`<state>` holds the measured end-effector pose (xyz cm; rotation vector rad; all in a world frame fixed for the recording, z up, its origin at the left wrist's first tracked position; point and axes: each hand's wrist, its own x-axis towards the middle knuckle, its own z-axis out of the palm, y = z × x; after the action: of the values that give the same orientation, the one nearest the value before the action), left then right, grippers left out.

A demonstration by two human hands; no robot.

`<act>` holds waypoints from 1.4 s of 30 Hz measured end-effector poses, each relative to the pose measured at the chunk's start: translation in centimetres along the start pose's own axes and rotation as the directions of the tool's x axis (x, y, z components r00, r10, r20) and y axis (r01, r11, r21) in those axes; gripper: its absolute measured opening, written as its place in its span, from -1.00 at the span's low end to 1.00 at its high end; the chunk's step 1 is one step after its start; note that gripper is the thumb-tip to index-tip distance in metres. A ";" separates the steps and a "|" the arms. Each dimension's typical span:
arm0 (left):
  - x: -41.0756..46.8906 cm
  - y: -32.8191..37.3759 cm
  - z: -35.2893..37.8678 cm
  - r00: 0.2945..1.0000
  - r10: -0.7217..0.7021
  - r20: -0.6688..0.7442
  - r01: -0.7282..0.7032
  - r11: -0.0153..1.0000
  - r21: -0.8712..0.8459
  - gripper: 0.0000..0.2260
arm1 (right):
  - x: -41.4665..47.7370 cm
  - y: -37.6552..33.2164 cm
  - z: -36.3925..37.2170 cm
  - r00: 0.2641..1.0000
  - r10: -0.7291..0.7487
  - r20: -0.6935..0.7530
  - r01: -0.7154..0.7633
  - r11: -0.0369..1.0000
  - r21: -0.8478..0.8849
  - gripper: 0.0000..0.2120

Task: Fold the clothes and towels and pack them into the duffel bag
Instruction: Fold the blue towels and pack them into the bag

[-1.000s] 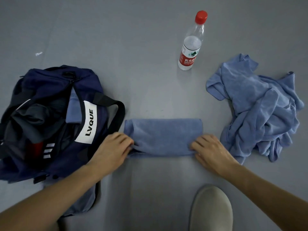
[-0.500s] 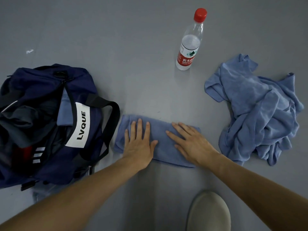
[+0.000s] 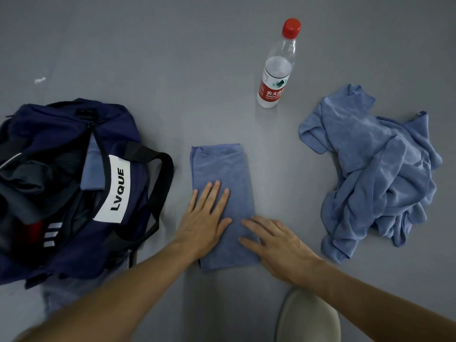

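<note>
Both the left hand (image 3: 204,225) and right hand (image 3: 278,245) press flat, fingers spread, on the folded towel (image 3: 222,174) beneath them, smoothing it; next it likely needs lifting into the duffel bag (image 3: 61,193) left of the fingertips.

1. Light was dim, cool and even. The floor (image 3: 172,58) read flat grey-blue, and no source was in view.
2. Shadows were soft. A dark patch lay on the floor between the forearms, and a faint one edged the pile (image 3: 375,174) on its left.
3. The bag (image 3: 61,134) interior was near black, with detail lost.
4. The bottle (image 3: 276,70) carried weak highlights on its clear neck, with no hard glare.
5. The left forearm (image 3: 98,304) and the lower left corner were smeared. The towel (image 3: 222,166) at centre was sharp.
6. The wide lens swelled the forearms toward the bottom edge.
</note>
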<state>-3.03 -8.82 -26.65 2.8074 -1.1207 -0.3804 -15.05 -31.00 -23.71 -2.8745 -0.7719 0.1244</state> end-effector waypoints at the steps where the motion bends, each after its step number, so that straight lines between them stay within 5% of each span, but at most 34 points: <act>1: -0.1 -0.6 0.3 1.000 0.020 0.011 -0.020 1.000 0.018 -0.38 | -0.2 0.2 0.1 0.999 -0.031 0.032 0.032 0.999 -0.027 -0.44; 6: 0.9 -1.2 -0.5 0.997 0.051 0.066 -0.053 0.998 0.040 -0.35 | -0.3 0.0 0.7 0.994 -0.032 0.100 0.037 0.998 -0.048 -0.47; 11: -1.4 0.4 -3.1 0.976 0.142 -0.165 -0.182 0.950 -0.254 -0.69 | 1.5 -0.7 -0.3 0.981 0.122 -0.149 -0.095 0.980 0.177 -0.78; 14: -4.1 0.9 -4.5 0.996 0.078 -0.044 -0.090 0.876 -0.474 -0.62 | 2.5 -1.1 -1.1 0.880 0.475 -0.014 -0.398 0.754 0.523 -0.74; 18: -5.4 0.6 -4.3 0.998 -0.028 0.062 0.059 0.820 -0.569 -0.65 | 4.1 -1.1 -2.4 0.661 0.714 0.230 -0.657 0.403 0.637 -0.64; 23: -1.7 0.1 -4.8 0.949 -0.314 -0.018 0.226 0.719 -0.657 -0.76 | 6.2 -0.2 -3.4 0.543 0.794 0.271 -0.732 0.289 0.617 -0.59; 26: 0.3 -0.5 -5.1 0.930 -0.367 0.008 0.288 0.717 -0.635 -0.73 | 6.4 0.0 -3.4 0.620 0.774 0.124 -0.695 0.470 0.544 -0.86; 28: 1.4 -0.6 -5.0 0.945 -0.328 0.001 0.268 0.772 -0.576 -0.67 | 6.1 0.4 -3.1 0.809 0.583 -0.078 -0.523 0.773 0.358 -0.55; 30: 2.1 -0.8 -5.0 0.956 -0.293 -0.016 0.246 0.830 -0.501 -0.64 | 5.5 0.8 -2.0 0.938 0.328 -0.115 -0.318 0.943 0.092 -0.49; 32: 2.3 -1.0 -4.6 0.965 -0.207 -0.163 0.148 0.937 -0.318 -0.60 | 4.9 1.0 -0.5 0.959 0.283 0.032 -0.282 0.959 -0.033 -0.37; 35: 1.4 -0.7 -3.4 0.888 0.163 -0.431 -0.163 0.986 0.038 -0.69 | 4.5 1.3 0.6 0.936 0.314 0.161 -0.311 0.949 -0.044 -0.26; 37: 0.8 -0.9 -2.9 0.884 0.285 -0.371 -0.295 0.955 0.030 -0.60 | 4.6 1.7 0.4 0.944 0.302 0.134 -0.301 0.953 -0.032 -0.33; 40: 0.5 -2.3 -2.5 0.952 0.264 -0.156 -0.274 0.961 -0.047 -0.35 | 5.2 2.1 -0.6 0.949 0.300 0.098 -0.303 0.953 0.016 -0.44; 42: 0.6 -2.6 -2.6 0.965 0.227 -0.135 -0.240 0.967 -0.088 -0.41 | 5.6 2.1 -1.2 0.940 0.329 0.091 -0.336 0.937 0.090 -0.46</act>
<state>-0.15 -7.37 -24.74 2.5336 -1.3427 -0.2314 -9.06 -30.18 -23.12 -2.8855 -0.2707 0.3056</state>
